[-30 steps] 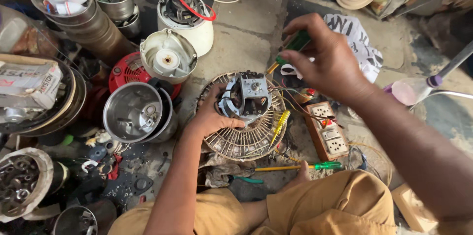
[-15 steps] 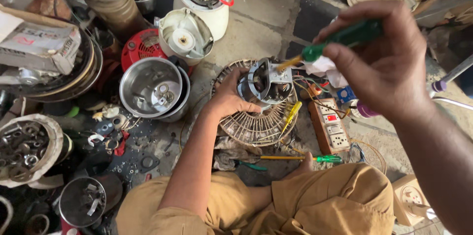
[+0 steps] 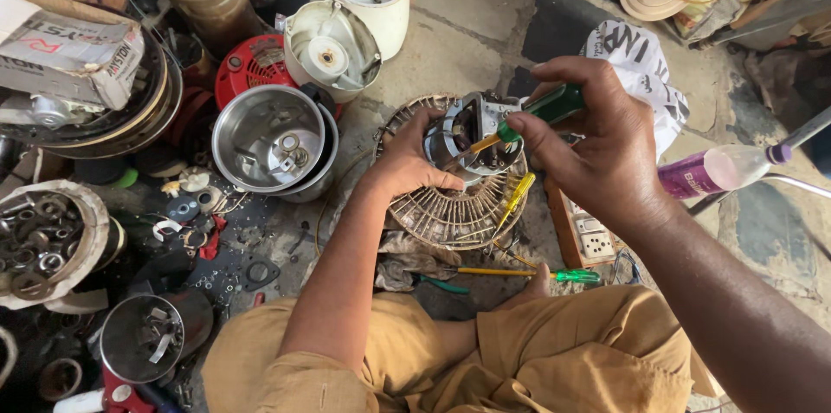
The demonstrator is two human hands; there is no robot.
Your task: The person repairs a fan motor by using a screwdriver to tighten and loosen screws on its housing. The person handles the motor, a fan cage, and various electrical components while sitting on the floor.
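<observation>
A small fan motor (image 3: 474, 138) sits on a round wire fan guard (image 3: 450, 214) on the floor in front of my crossed legs. My left hand (image 3: 407, 162) grips the motor's left side and steadies it. My right hand (image 3: 597, 140) holds a green-handled screwdriver (image 3: 541, 110), its yellow shaft angled down-left into the top of the motor. A second yellow screwdriver (image 3: 517, 196) lies on the guard. Another green-handled one (image 3: 537, 274) lies on the floor by my knee.
A steel bowl (image 3: 270, 138) with small parts, a white appliance housing (image 3: 329, 45) and a red base (image 3: 251, 75) stand to the left. A socket board (image 3: 589, 244) and a pink bottle (image 3: 718, 171) lie to the right. Screws and washers litter the floor at the lower left.
My right hand has come down and left with the green screwdriver, bringing its tip onto the motor. My left hand has stayed on the motor. The view has moved closer.
</observation>
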